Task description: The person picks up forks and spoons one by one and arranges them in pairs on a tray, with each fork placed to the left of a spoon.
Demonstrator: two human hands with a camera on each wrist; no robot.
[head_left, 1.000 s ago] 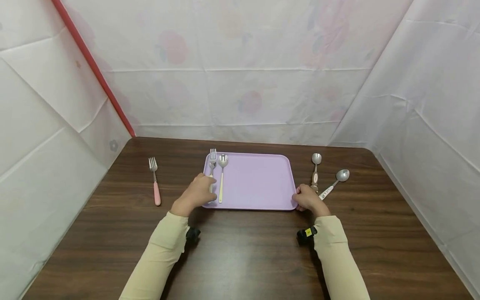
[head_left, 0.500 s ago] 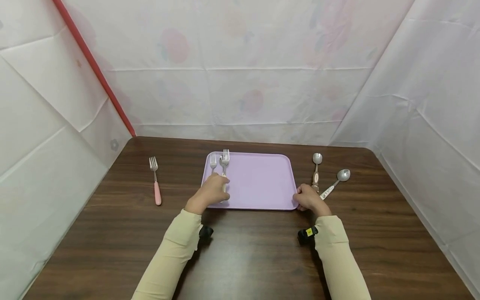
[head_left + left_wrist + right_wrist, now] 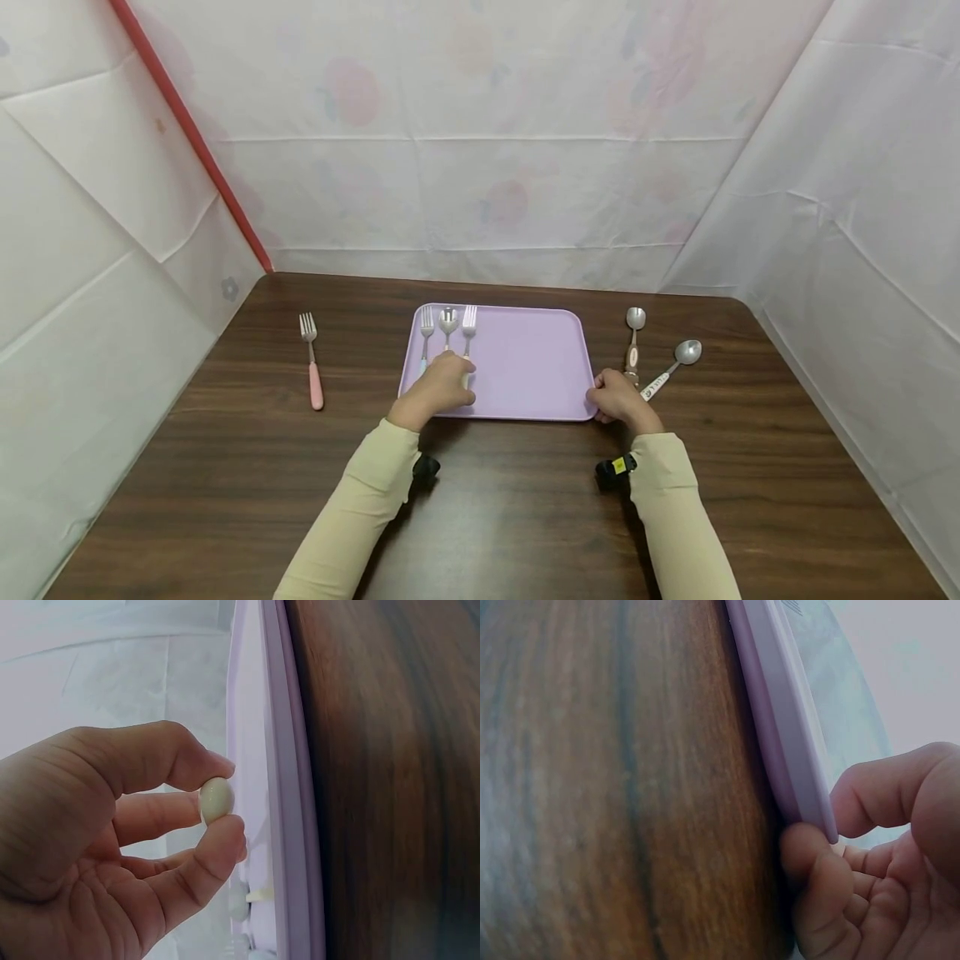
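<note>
My left hand (image 3: 442,387) is over the left part of a lilac tray (image 3: 532,367), pinching a fork (image 3: 469,321) by its pale handle. In the left wrist view, the rounded cream handle end (image 3: 217,799) sits between thumb and fingers, above the tray edge. Left of it on the tray are a spoon (image 3: 448,320) and another fork (image 3: 427,325) with a light blue handle; the left hand hides their lower parts. With thumb above and fingers below, my right hand (image 3: 618,400) grips the tray's near right corner; the right wrist view shows this rim (image 3: 810,787) up close.
On the brown wooden table (image 3: 480,508), a pink-handled fork (image 3: 313,367) lies left of the tray. Right of it lie a spoon with a brown handle (image 3: 632,337) and one with a white patterned handle (image 3: 675,367). Pale curtains (image 3: 480,150) stand behind and at both sides.
The left hand has carried the fork rightward across the tray, from the left fork, past the spoon, to the spoon's right. The right hand has stayed on the tray corner.
</note>
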